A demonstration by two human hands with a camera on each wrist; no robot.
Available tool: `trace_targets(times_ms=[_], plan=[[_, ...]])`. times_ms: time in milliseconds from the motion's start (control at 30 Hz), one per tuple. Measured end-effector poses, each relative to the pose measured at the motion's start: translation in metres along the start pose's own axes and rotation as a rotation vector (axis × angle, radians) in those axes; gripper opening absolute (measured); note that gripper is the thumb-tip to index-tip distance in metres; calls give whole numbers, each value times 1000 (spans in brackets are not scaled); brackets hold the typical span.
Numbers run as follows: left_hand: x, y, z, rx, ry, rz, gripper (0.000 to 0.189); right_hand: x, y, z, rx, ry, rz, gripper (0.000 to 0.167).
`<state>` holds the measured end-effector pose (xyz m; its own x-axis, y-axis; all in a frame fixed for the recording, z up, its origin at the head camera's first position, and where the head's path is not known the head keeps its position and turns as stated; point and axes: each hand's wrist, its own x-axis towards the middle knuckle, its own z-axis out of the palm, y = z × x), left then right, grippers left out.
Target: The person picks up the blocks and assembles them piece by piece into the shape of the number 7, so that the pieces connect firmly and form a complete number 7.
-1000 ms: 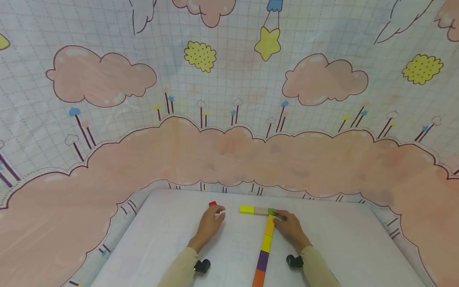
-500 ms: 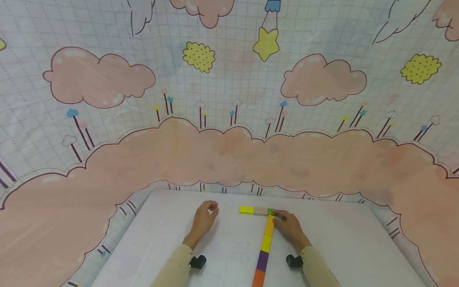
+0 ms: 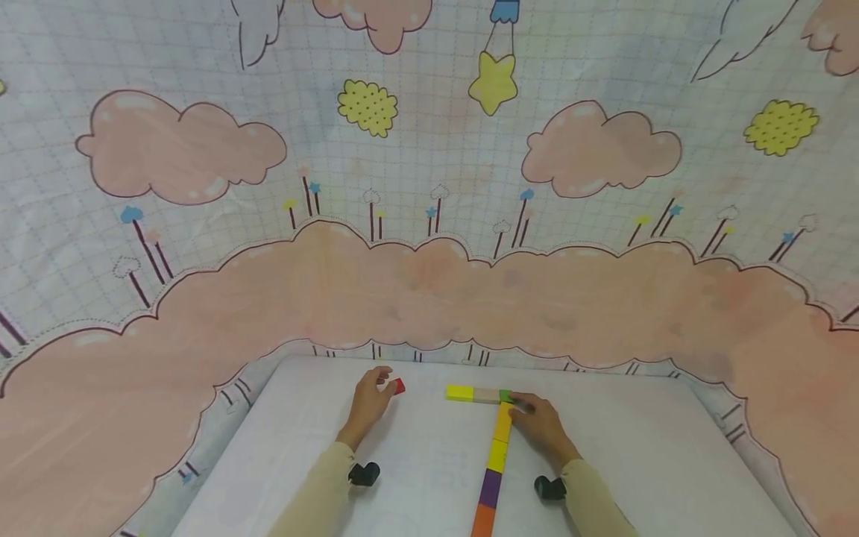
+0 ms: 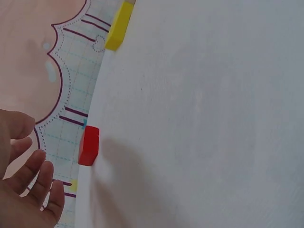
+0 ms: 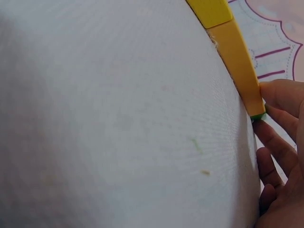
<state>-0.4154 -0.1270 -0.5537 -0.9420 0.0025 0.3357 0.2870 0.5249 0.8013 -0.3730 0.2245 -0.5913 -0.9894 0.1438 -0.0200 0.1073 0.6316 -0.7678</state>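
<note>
Near the table's far edge, a small red block (image 3: 399,386) lies beside my left hand (image 3: 365,403). The left wrist view shows a gap between the red block (image 4: 89,146) and the spread, loosely bent fingers of my left hand (image 4: 31,175). At the corner of a row of blocks, my right hand (image 3: 545,429) pinches the end of a green block (image 3: 506,396). In the right wrist view, its thumb touches the side of an orange-yellow block (image 5: 237,64), while the fingertips meet the mostly hidden green block (image 5: 259,116).
A yellow block (image 3: 460,393) and a beige block (image 3: 486,395) run left from the green one. Below the corner, the column continues with a yellow block (image 3: 497,456), a purple block (image 3: 491,488) and an orange block (image 3: 483,520) on the white table (image 3: 288,432).
My left hand took hold of the red block, turned it and let it go, then drew back to the left. My right hand stayed at the corner.
</note>
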Motion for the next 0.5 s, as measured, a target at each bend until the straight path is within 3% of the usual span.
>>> trace_targets(times_ms=[500], plan=[[12, -18, 4, 12, -77, -140, 34, 0, -2, 2, 0, 5, 36, 38]])
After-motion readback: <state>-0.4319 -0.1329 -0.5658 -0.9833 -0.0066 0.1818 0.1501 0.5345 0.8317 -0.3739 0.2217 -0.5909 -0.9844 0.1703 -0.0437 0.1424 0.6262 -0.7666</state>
